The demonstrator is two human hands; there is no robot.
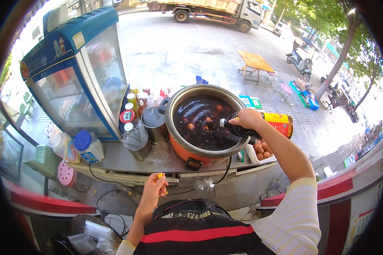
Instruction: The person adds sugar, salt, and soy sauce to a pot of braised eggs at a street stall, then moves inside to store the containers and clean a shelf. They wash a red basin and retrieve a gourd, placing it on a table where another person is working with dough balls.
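Note:
My right hand (249, 118) grips a large bottle of dark sauce (278, 121) with a yellow and red label. The bottle lies almost level, its white mouth (222, 122) over the right part of an orange electric cooking pot (183, 149). Inside the pot is dark brown liquid (199, 110) with bubbles, and several eggs (191, 126) show at its surface. Whether liquid is flowing from the mouth I cannot tell. Between the fingertips of my left hand (153, 189) is a small yellow cap (160, 175), held in front of the counter's edge.
Left of the pot stand metal canisters (153, 127), sauce bottles (132, 98) and a glass-doored refrigerator (73, 98). A white tray of brown eggs (262, 149) sits at the pot's right. Power cords (226, 172) hang below the counter (115, 153). Beyond is a wooden table (255, 60).

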